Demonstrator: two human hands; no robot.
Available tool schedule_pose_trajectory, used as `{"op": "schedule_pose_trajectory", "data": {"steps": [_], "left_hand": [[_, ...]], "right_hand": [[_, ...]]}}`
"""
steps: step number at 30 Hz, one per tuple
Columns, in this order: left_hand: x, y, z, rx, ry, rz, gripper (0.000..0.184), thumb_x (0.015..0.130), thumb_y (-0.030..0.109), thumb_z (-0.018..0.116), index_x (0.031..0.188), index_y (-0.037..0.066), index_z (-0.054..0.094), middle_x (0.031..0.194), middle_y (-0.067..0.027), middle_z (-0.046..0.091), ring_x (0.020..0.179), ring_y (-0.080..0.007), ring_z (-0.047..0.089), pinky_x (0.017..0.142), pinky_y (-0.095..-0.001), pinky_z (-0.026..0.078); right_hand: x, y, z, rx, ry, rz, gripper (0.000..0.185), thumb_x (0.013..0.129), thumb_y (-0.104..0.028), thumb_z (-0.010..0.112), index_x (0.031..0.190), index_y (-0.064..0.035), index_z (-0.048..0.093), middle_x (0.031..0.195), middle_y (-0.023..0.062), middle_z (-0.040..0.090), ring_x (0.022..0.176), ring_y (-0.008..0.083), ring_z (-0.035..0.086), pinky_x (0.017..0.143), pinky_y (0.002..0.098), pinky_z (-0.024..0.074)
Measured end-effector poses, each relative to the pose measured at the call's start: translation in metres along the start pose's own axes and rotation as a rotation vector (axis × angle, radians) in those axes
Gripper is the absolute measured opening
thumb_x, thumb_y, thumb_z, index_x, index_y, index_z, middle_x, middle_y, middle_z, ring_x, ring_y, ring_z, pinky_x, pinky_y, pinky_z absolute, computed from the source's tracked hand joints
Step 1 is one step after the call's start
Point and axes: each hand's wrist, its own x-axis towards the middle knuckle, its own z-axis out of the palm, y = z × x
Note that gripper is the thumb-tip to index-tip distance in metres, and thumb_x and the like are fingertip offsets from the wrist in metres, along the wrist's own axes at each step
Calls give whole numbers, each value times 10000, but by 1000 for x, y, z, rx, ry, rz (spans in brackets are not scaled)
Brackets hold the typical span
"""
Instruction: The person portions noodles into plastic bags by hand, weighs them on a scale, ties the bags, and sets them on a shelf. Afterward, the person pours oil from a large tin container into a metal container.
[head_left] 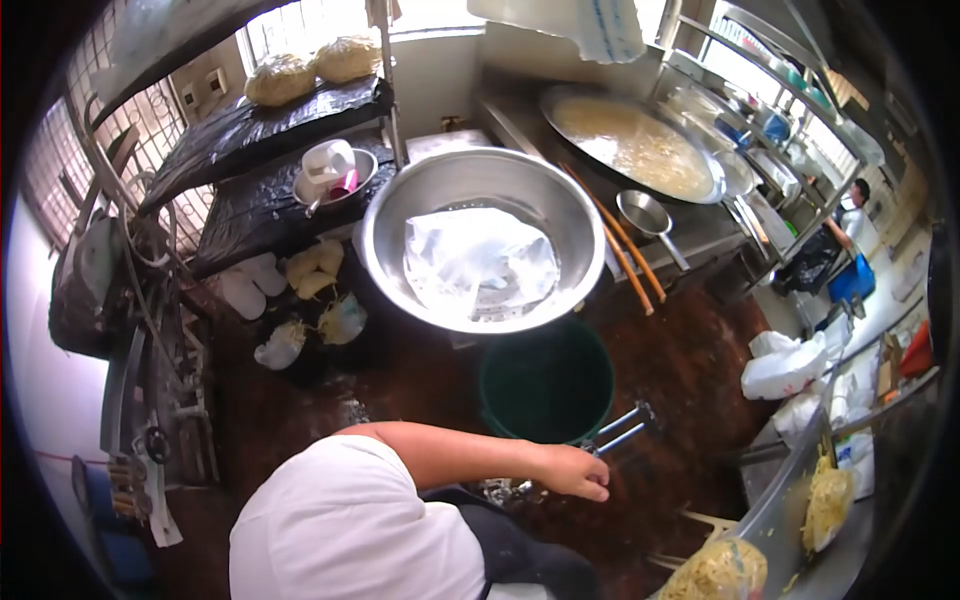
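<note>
My left arm in a white sleeve reaches across the lower middle. My left hand (577, 472) has its fingers curled in; whatever is in them, if anything, is hidden. Just above the hand are two thin metal rods (620, 430) low over the floor. A dark green tub (546, 382) stands beyond my forearm. Over its far side sits a large steel basin (385, 270), holding a crumpled translucent plastic bag (480, 262). My right hand is out of sight.
A wide wok (640, 140) of cloudy liquid sits at the back right, with long wooden sticks (622, 245) and a steel ladle (645, 214) nearby. Bagged noodles (715, 572) lie lower right. Shelves (250, 130) stand left. Another person (855, 220) is at far right.
</note>
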Motion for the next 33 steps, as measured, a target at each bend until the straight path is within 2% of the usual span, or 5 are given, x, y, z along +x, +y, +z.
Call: {"op": "schedule_pose_trajectory", "data": {"steps": [9, 13, 21, 27, 33], "left_hand": [[-120, -105, -151, -1047, 453, 115, 787, 876, 643, 406, 1454, 143, 218, 1438, -133, 353, 1241, -319, 433, 940, -527, 400], [-243, -166, -233, -1354, 23, 298, 796, 888, 644, 378, 1459, 113, 221, 1466, -121, 321, 1323, -255, 350, 1033, -464, 347], [-421, -195, -268, -1249, 1048, 956, 790, 852, 541, 548, 1432, 86, 264, 1438, -122, 352, 1310, -273, 369, 1085, -470, 308], [-425, -236, -386, -1218, 1316, 1156, 701, 878, 541, 512, 1409, 134, 305, 1414, -104, 389, 1309, -274, 368, 1061, -482, 335], [-417, -260, -474, -1596, 1151, 905, 523, 900, 513, 498, 1233, 111, 483, 1284, -114, 511, 1216, -268, 455, 1011, -466, 367]], "right_hand": [[-28, -336, 112, 686, -314, -235, 268, 779, -198, 715, 852, -54, 502, 792, 22, 504, 740, 126, 466, 715, 288, 406], [-51, -580, 156, 767, -704, -553, 251, 728, -161, 739, 719, -37, 521, 678, 47, 485, 631, 146, 475, 569, 286, 378], [-127, -972, 220, 759, -845, -1595, 440, 771, -285, 729, 535, -4, 487, 544, 92, 460, 493, 239, 439, 488, 366, 355], [-122, -1126, 243, 621, -608, -1386, 511, 817, -469, 652, 618, -11, 551, 608, 45, 492, 565, 88, 461, 524, 275, 390], [-120, -1202, 379, 400, -595, -1310, 509, 854, -512, 529, 1128, -95, 630, 1046, 190, 641, 957, 309, 624, 850, 415, 482]]}}
